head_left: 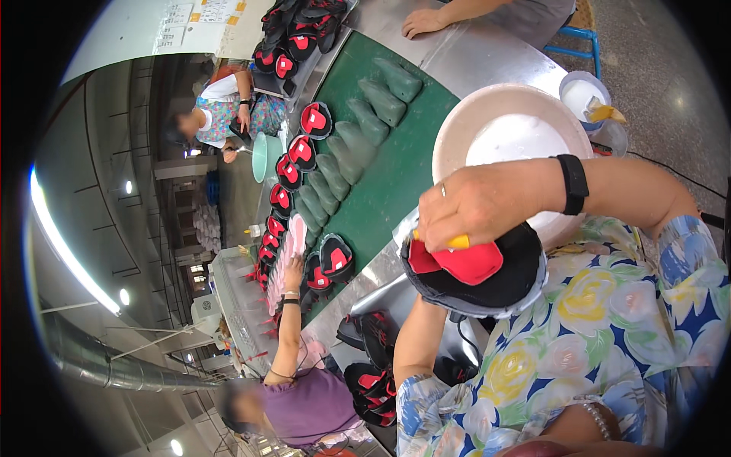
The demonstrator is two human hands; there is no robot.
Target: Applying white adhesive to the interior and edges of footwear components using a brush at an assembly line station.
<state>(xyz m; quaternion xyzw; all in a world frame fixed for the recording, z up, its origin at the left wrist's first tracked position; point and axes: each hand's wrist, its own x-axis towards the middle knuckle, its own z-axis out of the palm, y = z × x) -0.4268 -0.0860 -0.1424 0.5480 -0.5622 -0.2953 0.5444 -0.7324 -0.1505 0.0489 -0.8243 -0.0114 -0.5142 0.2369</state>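
Observation:
A black shoe upper (521, 266) with a red lining and a frayed grey edge is held up in front of me, its opening facing up. My left forearm (419, 335) reaches up beneath it; the fingers of that hand are hidden behind the upper, which it supports. Over the upper's near-left side, my right hand (466, 204) is closed around a small yellow handle (459, 242). The rest of that tool is covered by the hand and cannot be made out. White liquid fills the large pale basin (466, 122) just beyond my right forearm.
A green conveyor belt (411, 129) carries grey-green shoe lasts (381, 103) and red-and-black uppers (301, 152). More uppers (373, 388) sit below the belt edge. A white bucket (582, 95) stands right of the basin. Co-workers' hands (293, 274) are along the belt.

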